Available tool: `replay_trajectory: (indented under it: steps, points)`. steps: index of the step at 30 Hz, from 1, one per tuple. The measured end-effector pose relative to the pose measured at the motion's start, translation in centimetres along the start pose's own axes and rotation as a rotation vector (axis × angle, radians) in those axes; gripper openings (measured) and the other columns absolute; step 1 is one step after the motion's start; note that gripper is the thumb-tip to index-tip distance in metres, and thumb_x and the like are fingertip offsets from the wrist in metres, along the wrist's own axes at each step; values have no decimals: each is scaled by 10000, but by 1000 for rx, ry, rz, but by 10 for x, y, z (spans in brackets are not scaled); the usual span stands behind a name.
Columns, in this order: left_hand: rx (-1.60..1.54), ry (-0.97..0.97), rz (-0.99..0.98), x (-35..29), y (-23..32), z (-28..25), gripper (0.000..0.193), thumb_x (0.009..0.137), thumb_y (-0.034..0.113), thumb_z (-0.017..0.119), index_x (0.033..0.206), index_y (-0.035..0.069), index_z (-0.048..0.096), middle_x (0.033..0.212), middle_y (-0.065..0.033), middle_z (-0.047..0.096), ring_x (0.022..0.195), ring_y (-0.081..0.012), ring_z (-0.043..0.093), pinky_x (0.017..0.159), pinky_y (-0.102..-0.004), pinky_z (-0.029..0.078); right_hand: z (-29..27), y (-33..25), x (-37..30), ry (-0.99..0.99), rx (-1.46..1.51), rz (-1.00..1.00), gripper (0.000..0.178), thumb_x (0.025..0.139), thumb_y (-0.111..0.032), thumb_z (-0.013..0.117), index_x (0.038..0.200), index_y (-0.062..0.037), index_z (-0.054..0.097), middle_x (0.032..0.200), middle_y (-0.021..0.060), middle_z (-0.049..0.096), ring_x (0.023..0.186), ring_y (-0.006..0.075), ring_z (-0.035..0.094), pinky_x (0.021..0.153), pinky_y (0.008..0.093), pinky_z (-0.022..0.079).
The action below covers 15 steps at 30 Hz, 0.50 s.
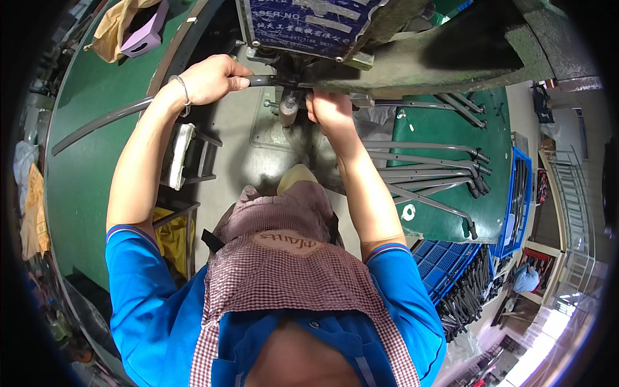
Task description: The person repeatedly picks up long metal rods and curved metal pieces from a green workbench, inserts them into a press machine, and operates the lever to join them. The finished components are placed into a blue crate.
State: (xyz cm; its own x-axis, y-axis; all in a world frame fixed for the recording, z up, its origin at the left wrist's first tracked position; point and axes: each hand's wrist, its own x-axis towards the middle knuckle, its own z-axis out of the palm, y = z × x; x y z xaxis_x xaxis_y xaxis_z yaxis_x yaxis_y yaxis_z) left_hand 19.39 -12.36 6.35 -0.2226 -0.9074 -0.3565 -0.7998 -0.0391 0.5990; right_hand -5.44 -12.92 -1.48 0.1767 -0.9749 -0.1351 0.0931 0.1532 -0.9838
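A long, slightly curved dark grey metal tube (103, 121) runs from above the left green table, past my left wrist, to the machine's clamping area. My left hand (211, 79) is closed round it, thumb and fingers pinching it just left of the machine (412, 71). The tube's right end goes in under the machine head, where it is hidden. Below the machine head, my right hand (331, 113) has its fingers curled up against the working point; what they grip is hidden. A metal cylinder-shaped fitting (288, 111) hangs between my hands.
Several bent grey tubes (425, 173) with black ends lie on the right green table (445, 132). Blue crates (445, 264) with dark parts stand beyond it. A lilac holder (143, 40) and brown paper (115, 29) lie on the left green table (84, 193). A stool (203, 158) stands below.
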Motion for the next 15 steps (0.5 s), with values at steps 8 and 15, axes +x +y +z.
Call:
replay_trajectory:
  steps: [8,15]
  points:
    - [59,63,73,1,-4,10,326,992,208,632,1257,22,668,764,-38,638,687,-128,567,676,-308,495,-23,69,35,-32,-219,-407,254,1053,-227,485,879,-43,502,613,19,472,468,96,409,396,282,333]
    - [-123,-182,-41,14,2,-6,342,1021,211,540,720,52,561,492,2,444,405,-88,372,398,-298,308,-19,13,19,-225,208,177,172,983,-133,531,824,-120,465,590,-14,413,465,79,345,412,270,262]
